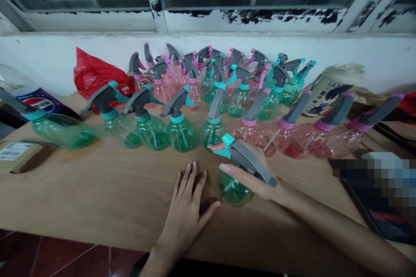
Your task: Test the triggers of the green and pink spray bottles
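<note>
My right hand [248, 173] is wrapped round the neck of a green spray bottle [235, 188] with a grey and turquoise trigger head. That bottle stands at the front, with its nozzle pointing left. Flat on the wooden table, my left hand [188, 205] rests just left of it, fingers spread and holding nothing. Behind the hands runs a row of spray bottles: green ones such as this green bottle [182, 135] to the left, and pink ones such as this pink bottle [297, 140] to the right. My right fingers partly hide the held bottle's neck.
More pink and green spray bottles [240, 101] crowd against the wall. A red plastic bag [97, 73], a Pepsi bottle [42, 99] and a small cardboard box [19, 156] are on the left. A pale printed cup [331, 88] and a dark device [377, 207] lie right.
</note>
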A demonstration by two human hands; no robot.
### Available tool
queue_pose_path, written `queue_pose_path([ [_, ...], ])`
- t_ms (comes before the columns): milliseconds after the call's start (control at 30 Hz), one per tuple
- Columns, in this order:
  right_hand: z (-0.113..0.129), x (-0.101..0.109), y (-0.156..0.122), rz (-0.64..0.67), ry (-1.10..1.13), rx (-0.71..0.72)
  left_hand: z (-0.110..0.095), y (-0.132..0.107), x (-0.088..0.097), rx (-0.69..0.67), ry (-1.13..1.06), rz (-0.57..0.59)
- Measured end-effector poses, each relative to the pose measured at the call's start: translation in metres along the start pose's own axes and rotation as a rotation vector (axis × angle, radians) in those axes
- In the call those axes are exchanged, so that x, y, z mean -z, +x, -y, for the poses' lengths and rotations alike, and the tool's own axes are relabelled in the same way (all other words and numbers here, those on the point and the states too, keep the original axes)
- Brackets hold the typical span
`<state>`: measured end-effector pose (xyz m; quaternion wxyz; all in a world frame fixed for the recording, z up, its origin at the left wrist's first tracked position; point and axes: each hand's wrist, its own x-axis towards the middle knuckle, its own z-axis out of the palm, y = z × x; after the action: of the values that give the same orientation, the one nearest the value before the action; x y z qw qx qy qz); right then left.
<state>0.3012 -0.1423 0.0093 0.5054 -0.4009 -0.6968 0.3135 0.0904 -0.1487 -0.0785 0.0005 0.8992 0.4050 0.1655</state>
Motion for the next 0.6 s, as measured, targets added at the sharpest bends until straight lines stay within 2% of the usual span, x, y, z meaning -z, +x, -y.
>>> queue_pose_path([
  [233,0.001,0.0,0.0,0.005,-0.003,-0.009,0.001,0.0,0.0,0.004,-0.038,-0.001],
  [367,0.002,-0.005,0.001,-0.006,-0.009,0.015,-0.005,-0.004,0.011,0.005,-0.159,0.02],
  [467,0.006,-0.018,0.006,0.0,0.032,0.025,-0.013,-0.011,0.024,0.063,-0.297,0.045],
  [600,0.015,-0.047,0.016,0.072,0.096,0.044,-0.017,-0.023,0.034,0.173,-0.35,-0.09],
])
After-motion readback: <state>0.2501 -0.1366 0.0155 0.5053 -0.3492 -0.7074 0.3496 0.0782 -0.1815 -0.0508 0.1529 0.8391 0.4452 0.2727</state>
